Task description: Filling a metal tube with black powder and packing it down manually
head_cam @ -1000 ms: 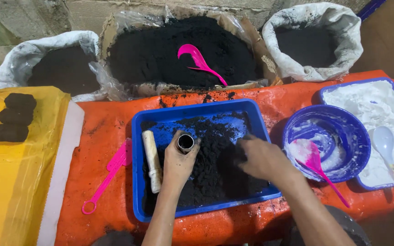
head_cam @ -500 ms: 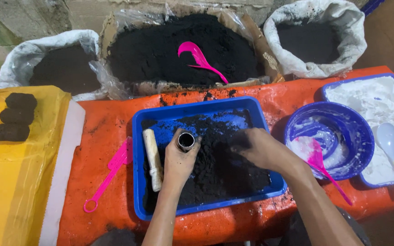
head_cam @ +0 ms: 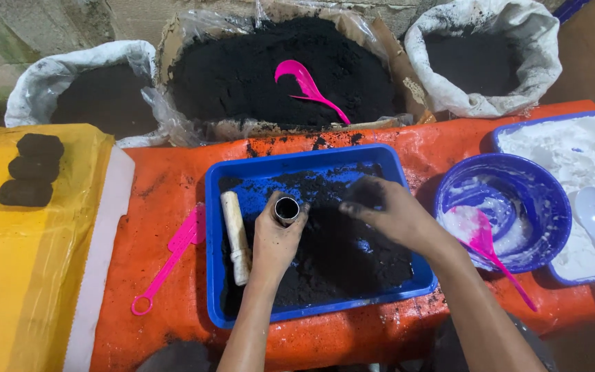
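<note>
My left hand grips a short metal tube held upright, its open end up, over the blue tray. The tray holds a heap of black powder. My right hand, dusted black, hovers just right of the tube with fingers pinched together on some powder. A white rod lies in the tray's left side, beside my left hand.
Three black pucks lie on a yellow sheet at left. A pink spatula rests on the orange table cover. Sacks of black powder line the back. At right stand a blue bowl with pink scoop and a tray of white powder.
My right hand has moved left and up out of the powder heap toward the tube. My left hand and the tube have stayed in place.
</note>
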